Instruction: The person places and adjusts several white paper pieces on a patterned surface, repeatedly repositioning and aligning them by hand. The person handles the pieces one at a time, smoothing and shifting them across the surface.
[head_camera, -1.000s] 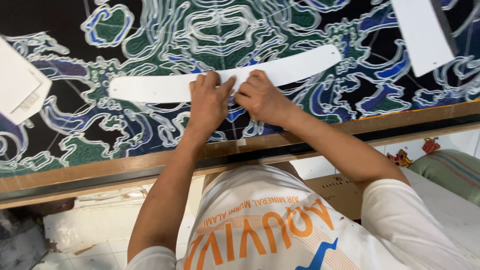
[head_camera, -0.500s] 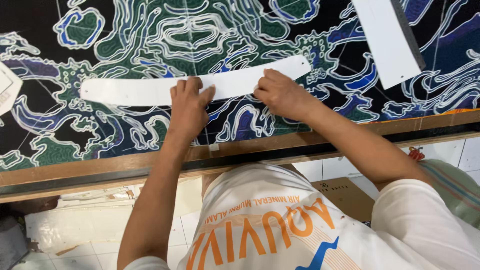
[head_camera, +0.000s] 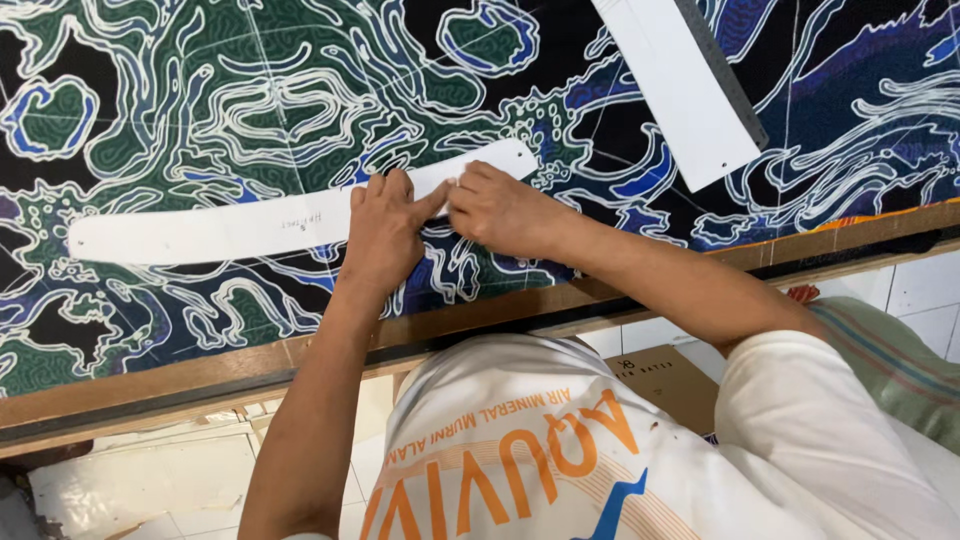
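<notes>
A: Biggest thing first?
B: Patterned cloth (head_camera: 250, 110), black, green and blue with white swirls, lay flat over the wooden worktop (head_camera: 150, 385).
A: Then?
B: A wide white card (head_camera: 675, 85) sat at the upper right on the cloth. A long curved white strip (head_camera: 230, 225) ran across the middle.
A: Hands?
B: Left hand (head_camera: 382, 232) was flat on the strip, fingers together, pressing it down. Right hand (head_camera: 500, 210) was just beside it, touching, fingers curled at the strip's edge. Couldn't tell if its grip pinched anything.
</notes>
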